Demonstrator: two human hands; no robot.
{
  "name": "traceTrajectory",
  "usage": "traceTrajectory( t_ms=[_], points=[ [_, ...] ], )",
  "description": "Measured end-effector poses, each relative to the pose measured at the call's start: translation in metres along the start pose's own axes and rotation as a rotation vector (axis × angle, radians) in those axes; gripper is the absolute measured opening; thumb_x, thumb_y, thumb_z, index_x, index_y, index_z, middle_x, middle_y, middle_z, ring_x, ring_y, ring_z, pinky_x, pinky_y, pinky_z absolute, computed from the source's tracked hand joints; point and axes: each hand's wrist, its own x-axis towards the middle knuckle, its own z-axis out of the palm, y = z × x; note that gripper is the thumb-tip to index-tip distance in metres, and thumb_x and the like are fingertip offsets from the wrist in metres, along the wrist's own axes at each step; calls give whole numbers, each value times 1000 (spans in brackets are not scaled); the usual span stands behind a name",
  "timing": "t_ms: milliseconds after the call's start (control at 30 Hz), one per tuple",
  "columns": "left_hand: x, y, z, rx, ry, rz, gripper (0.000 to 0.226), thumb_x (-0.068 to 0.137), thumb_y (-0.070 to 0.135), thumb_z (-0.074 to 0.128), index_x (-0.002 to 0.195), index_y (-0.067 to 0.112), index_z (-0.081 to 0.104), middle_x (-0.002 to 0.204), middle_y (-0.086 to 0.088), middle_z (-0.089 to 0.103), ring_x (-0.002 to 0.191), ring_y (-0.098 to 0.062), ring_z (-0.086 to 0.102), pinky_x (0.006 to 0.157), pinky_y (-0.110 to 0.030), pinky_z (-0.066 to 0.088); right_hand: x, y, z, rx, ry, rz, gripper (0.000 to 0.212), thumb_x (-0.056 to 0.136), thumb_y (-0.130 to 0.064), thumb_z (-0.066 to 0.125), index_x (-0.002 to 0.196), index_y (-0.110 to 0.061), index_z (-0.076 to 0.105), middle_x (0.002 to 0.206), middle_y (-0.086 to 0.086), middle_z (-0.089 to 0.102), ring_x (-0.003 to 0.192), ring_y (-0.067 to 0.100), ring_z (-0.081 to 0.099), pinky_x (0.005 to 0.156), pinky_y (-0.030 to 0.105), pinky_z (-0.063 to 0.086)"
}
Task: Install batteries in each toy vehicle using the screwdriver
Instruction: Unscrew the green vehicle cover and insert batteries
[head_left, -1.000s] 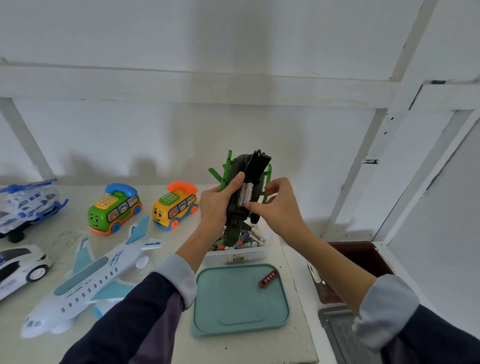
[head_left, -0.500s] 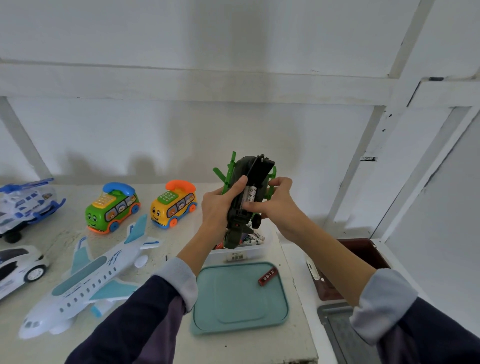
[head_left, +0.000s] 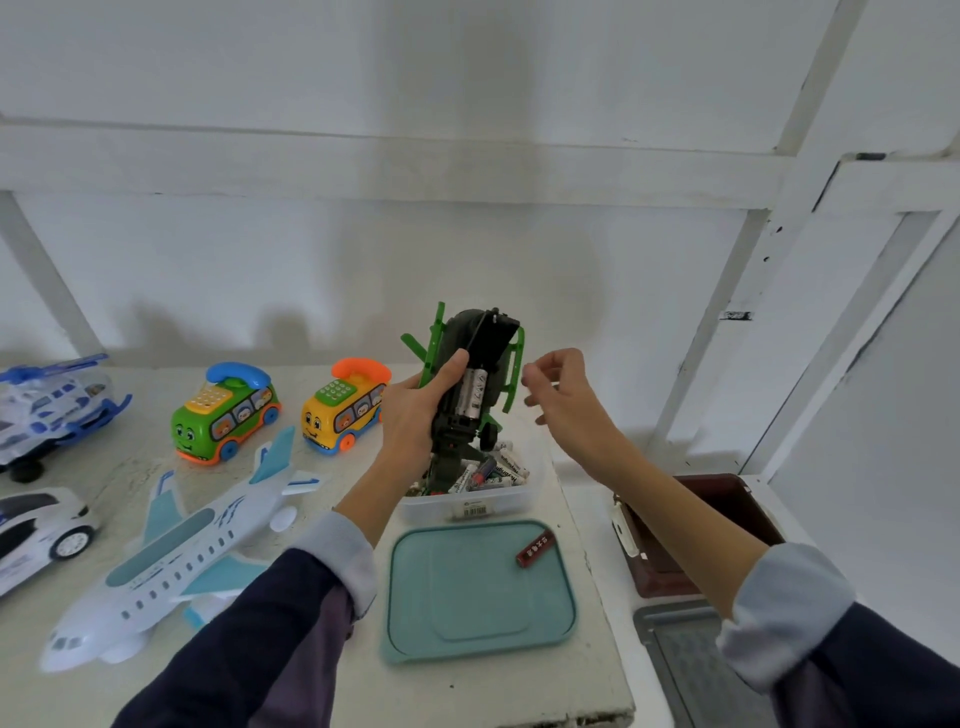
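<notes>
My left hand grips a dark green toy helicopter with bright green rotor blades, held upright above a clear box of batteries. Its belly faces me with the battery hatch swung open, and a white battery sits in the compartment. My right hand hovers just right of the toy, fingers loosely curled, holding nothing and not touching it. A small red battery-like item lies on the teal lid. No screwdriver is in sight.
On the white table stand a white and blue airplane, a green bus phone, a yellow bus phone, a blue-white helicopter and a white car. A brown box and grey tray sit at the right.
My right hand has let go of the battery and hatch area and drawn back to the right. The left hand keeps the toy helicopter upright.
</notes>
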Motion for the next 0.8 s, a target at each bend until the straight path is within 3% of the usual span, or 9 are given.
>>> traceTrajectory(
  t_ms=[67, 133, 233, 333, 467, 600, 800],
  points=[
    [2, 0, -4, -18, 16, -12, 27, 73, 34, 77, 74, 7, 69, 74, -9, 72, 65, -25, 67, 69, -35, 59, -4, 2, -5, 59, 122, -82, 21, 100, -25, 37, 92, -10, 49, 81, 5, 58, 66, 7, 52, 56, 15, 39],
    [3, 0, -7, -29, 35, -14, 24, 78, 30, 76, 74, 7, 69, 73, -8, 72, 62, -23, 68, 64, -31, 59, -9, 4, -13, 145, 122, -121, 35, 100, -25, 40, 76, -7, 58, 58, 4, 57, 45, 5, 43, 45, 14, 35],
    [2, -5, -9, -24, 46, -27, 29, 72, 34, 78, 75, 6, 69, 78, -11, 72, 67, -27, 67, 68, -34, 59, -16, 10, -26, 46, -260, -44, 34, 95, -27, 51, 74, -5, 66, 50, 2, 58, 37, 9, 35, 39, 15, 31],
    [-1, -7, -9, -26, 36, -40, 49, 57, 47, 80, 79, 5, 71, 90, -20, 72, 77, -34, 67, 81, -46, 57, -21, 23, -25, -424, -580, -73, 18, 90, -23, 60, 88, -8, 70, 62, -4, 64, 45, 4, 43, 48, 13, 36],
    [-2, -9, -10, -22, 37, -33, 58, 52, 53, 80, 82, 4, 72, 92, -22, 72, 79, -35, 67, 85, -52, 55, -31, 45, -8, -993, -712, -277, 23, 85, -24, 64, 107, -20, 67, 96, -2, 61, 79, 8, 48, 71, 23, 40],
    [-3, -8, -8, -5, 34, -28, 50, 55, 50, 79, 79, 6, 71, 88, -18, 72, 78, -34, 67, 82, -46, 57, -37, 58, 5, -1068, -710, -276, 27, 85, -29, 63, 112, -24, 64, 93, -7, 44, 83, 10, 43, 67, 26, 34],
    [1, -10, -7, 1, 29, -18, 23, 79, 29, 74, 73, 7, 68, 70, -6, 71, 58, -20, 67, 60, -28, 58, -37, 65, 12, -1089, -701, -292, 20, 86, -20, 60, 105, -21, 67, 102, -1, 52, 96, 19, 53, 68, 28, 36]
  ],
)
